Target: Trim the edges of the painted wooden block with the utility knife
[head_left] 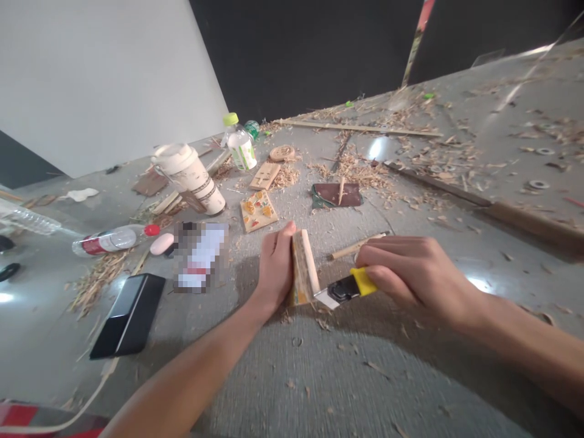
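Note:
My left hand [277, 264] is closed round the left side of a small wooden block [305, 271], which stands on edge on the grey table with a pale strip of wood along its edge. My right hand [410, 274] is wrapped round a yellow and black utility knife [349, 289]. The knife's blade points left, its tip at the near lower corner of the block. Behind the knife lies a thin wooden stick [356, 246], partly hidden by my right hand. A flat piece with orange patterns [258, 211] lies just beyond my left hand.
On the left are a lidded cup [191, 179], a red-capped bottle [114, 239], a black box-shaped device [128, 316] with a cable, and a blurred-out phone-like object [201, 258]. Farther back stand a green-capped bottle [240, 143] and a dark sandpaper-like sheet [349, 194]. Wood shavings cover the table [292, 389].

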Motion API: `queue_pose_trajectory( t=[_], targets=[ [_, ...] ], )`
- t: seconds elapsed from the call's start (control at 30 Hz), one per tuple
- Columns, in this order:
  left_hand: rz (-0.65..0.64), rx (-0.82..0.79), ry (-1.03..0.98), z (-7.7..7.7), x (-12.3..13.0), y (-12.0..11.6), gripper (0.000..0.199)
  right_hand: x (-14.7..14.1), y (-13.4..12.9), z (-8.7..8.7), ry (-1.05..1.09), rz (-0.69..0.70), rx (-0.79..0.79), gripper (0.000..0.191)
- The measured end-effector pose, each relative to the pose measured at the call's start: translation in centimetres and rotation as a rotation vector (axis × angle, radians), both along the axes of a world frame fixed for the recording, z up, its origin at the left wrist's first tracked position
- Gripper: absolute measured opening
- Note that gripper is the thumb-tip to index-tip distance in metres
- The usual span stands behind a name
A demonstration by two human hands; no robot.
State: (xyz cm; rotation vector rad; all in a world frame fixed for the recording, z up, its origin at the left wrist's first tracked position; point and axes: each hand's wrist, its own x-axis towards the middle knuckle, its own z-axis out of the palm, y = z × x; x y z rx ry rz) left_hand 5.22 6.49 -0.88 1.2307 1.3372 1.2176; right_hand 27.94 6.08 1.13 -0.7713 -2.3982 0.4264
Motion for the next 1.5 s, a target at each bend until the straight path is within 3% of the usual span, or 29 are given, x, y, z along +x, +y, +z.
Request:
queue_pose_trajectory(
  t=[0.07, 0.23, 0.3, 0.5, 0.63, 0.9, 1.1, 1.27, 1.37, 1.43, 1.5],
  targets=[
    [-0.043, 0.021, 0.017, 0.4, 0.5, -0.7, 0.056, 0.2, 0.1, 0.0, -0.002, -0.007, 0.031, 0.047],
    [-0.141, 0.004, 0.004, 1.1, 1.7, -2.0, 0.051, 0.7, 0.2, 0.0, 0.017, -0.271, 0.204, 0.043],
    [-0.165, -0.024, -0.014, 1.0, 1.7, -2.0, 0.051, 0.7, 0.2, -0.1, 0.009, -0.299, 0.2, 0.042],
    [-0.068, -0.107, -0.029, -0.2, 0.9, -0.8, 0.053, 0.3, 0.0, -0.2, -0.013, -0.247, 0.088, 0.039],
    [-0.019, -0.007, 0.069, -0.4, 0.8, -0.1, 0.046, 0.1, -0.2, 0.1, -0.034, -0.18, 0.071, 0.039],
    [-0.191, 0.089, 0.16, 0.5, 0.0, 0.7, 0.03, 0.0, 0.1, -0.5, -0.051, -0.087, -0.015, 0.046],
    [-0.169, 0.105, 0.138, 0.3, 0.1, 0.6, 0.027, -0.2, 0.1, -0.7, -0.02, 0.028, -0.081, 0.056],
    [-0.171, 0.15, 0.165, 0.3, 0.2, 0.6, 0.023, -0.5, -0.2, -0.7, -0.045, 0.015, -0.095, 0.055],
    [-0.238, 0.215, 0.332, 1.1, -0.6, 1.2, 0.017, -0.5, -0.2, -0.9, -0.043, 0.028, -0.097, 0.053],
    [-0.327, 0.242, 0.543, 2.3, -1.9, 1.8, 0.011, -0.5, -0.1, -1.0, -0.045, 0.034, -0.098, 0.052],
    [-0.369, 0.238, 0.764, 3.9, -3.9, 2.5, 0.019, -0.5, -0.1, -1.1, -0.05, 0.032, -0.103, 0.053]
  ],
)
